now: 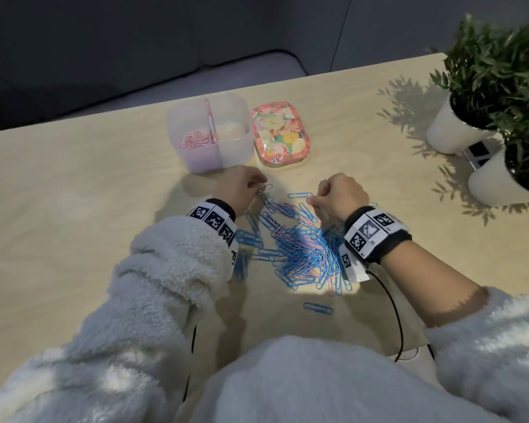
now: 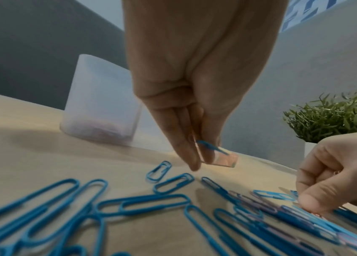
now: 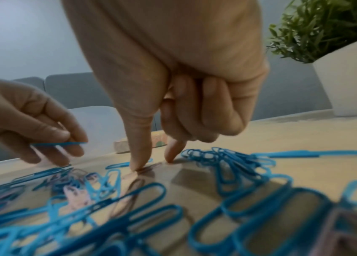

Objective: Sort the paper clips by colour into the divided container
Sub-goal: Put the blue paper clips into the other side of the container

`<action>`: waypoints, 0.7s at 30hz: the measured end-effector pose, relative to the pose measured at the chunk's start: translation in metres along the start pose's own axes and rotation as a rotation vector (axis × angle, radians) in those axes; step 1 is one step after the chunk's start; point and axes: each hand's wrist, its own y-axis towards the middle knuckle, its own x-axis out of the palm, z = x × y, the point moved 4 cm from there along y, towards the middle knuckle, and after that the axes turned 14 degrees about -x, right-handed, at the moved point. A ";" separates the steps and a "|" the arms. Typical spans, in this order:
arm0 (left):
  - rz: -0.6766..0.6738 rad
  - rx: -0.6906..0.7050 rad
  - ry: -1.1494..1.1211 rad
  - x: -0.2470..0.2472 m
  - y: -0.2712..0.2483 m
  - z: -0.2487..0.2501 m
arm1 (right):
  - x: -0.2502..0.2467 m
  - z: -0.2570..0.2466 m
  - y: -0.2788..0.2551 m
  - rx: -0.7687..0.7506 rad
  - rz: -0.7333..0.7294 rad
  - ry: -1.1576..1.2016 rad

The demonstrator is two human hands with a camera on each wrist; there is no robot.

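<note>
A heap of blue and pink paper clips (image 1: 300,248) lies mid-table. Behind it stands the translucent divided container (image 1: 208,157); pink clips fill its left compartment and nothing shows in the right one. My left hand (image 1: 261,190) hovers just above the heap's far left edge and pinches one blue clip (image 2: 211,147) between thumb and fingers. My right hand (image 1: 313,203) is at the heap's far right, its other fingers curled. Its thumb and forefinger tips (image 3: 136,166) press the table, pinching a pink clip (image 3: 151,167) that lies flat.
A floral tin (image 1: 280,134) sits to the right of the container. Two white potted plants (image 1: 458,129) (image 1: 501,181) stand at the table's right edge. One loose blue clip (image 1: 317,308) lies near me. A grey sofa is beyond the far edge.
</note>
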 end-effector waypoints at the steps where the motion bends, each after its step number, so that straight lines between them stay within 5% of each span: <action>1: 0.053 0.034 0.013 -0.004 -0.002 0.004 | 0.001 0.000 0.000 0.006 -0.015 -0.004; 7: 0.168 0.190 0.347 -0.001 -0.003 0.021 | 0.011 0.007 0.002 0.039 -0.108 0.132; 13: -0.078 0.267 0.363 0.027 -0.011 0.027 | 0.006 0.003 -0.003 -0.106 -0.214 0.393; 18: -0.172 0.260 0.523 0.034 -0.012 0.023 | 0.002 0.004 -0.006 0.074 -0.166 1.041; 21: -0.188 0.202 0.448 0.031 -0.012 0.020 | 0.010 0.007 -0.005 0.173 -0.140 1.101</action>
